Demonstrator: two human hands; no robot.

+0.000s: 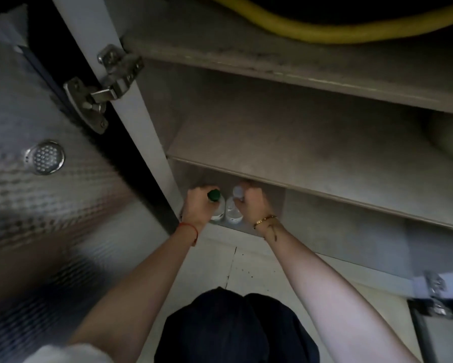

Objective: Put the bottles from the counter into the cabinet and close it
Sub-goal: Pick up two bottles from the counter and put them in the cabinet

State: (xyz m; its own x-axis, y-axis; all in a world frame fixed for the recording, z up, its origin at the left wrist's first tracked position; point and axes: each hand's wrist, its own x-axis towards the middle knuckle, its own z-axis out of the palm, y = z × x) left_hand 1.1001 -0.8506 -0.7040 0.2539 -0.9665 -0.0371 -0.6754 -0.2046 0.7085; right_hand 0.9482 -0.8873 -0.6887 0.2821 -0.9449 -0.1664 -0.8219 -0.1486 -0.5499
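Fingers of left hand point(198, 205) curled round green-cap bottle point(216, 205); right hand point(251, 204) fingers wrapped on white-cap bottle point(233, 208). Both bottles upright, long axis vert., caps up, side by side on cabinet bottom shelf point(236, 229), left compartment.
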